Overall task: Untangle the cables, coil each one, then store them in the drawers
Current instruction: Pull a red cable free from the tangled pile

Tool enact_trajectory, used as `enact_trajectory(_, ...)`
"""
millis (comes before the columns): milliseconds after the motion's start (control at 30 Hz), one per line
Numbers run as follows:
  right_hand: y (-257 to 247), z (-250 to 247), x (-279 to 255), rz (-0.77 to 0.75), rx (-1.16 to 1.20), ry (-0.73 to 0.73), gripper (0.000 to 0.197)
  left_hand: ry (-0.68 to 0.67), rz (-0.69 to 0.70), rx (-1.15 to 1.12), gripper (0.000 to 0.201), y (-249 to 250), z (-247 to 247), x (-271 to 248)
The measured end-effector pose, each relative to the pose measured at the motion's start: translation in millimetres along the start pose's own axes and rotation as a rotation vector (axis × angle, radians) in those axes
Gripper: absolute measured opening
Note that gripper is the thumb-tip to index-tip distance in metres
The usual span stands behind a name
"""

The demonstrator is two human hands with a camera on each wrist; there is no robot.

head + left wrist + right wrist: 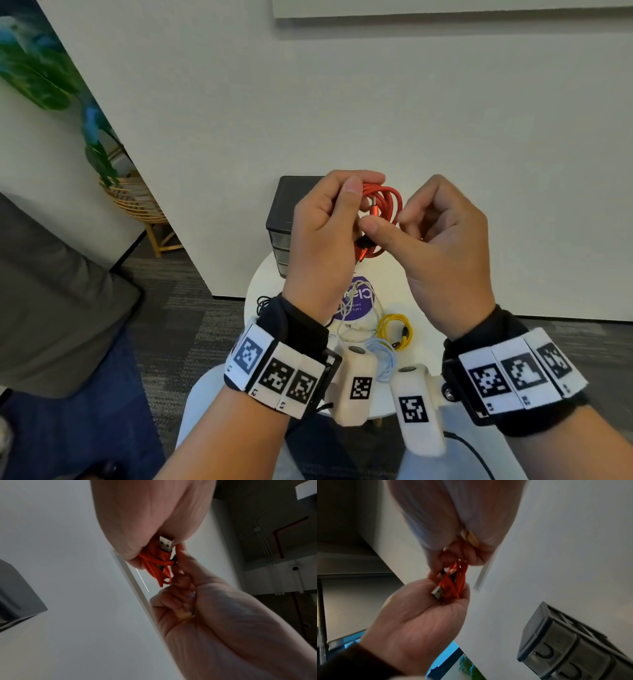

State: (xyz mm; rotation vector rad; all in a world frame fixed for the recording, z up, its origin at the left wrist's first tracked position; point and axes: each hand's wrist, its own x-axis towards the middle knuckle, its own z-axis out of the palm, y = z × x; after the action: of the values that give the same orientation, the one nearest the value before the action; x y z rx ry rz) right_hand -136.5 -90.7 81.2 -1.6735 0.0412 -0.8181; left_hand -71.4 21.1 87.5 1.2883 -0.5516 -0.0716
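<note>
Both hands are up in front of the body, close together. The left hand [323, 240] has its fingers curled around the orange cable [383, 209]. The right hand [442, 246] is curled too, and its thumb and finger seem to pinch the same cable.

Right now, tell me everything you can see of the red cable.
The red cable is a thin, smooth-jacketed cord wound into a small coil of several loops, held up in the air above the round table. The left hand grips the bundle, with the metal USB plug lying at its palm. The right hand pinches a strand at the coil's side. One turn crosses the bundle near the plug.
</note>
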Motion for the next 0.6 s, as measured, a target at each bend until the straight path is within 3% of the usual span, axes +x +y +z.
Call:
enact_trajectory(67, 4.5, -0.7, 3.1, 0.052, -0.024, 0.028, 0.042, -0.022, -0.010, -0.057, 0.028, 0.6, -1.2, -0.2)
enact_trajectory(200, 5.5, 2.4, 3.7, 0.197, 0.093, -0.133, 0.026, -0.061, -0.038, -0.147, 0.028, 0.3, -4.3, -0.4)
enact_trajectory(433, 5.2, 1.3, 8.7, 0.380, 0.299, -0.255, 0.024, -0.098, -0.068, -0.185, 0.027, -5.0, -7.1, -4.9)
enact_trajectory(500, 5.8, 0.8, 9.8, 0.381, 0.294, -0.253, 0.019, -0.116, -0.055, -0.155, 0.027, -4.9, -6.3, -5.9)
enact_trajectory(600, 10.8, 0.6, 12.1, 0.275, 0.078, -0.239, 0.010, -0.108, -0.050, -0.127, 0.027, -6.4, -6.5, -7.9)
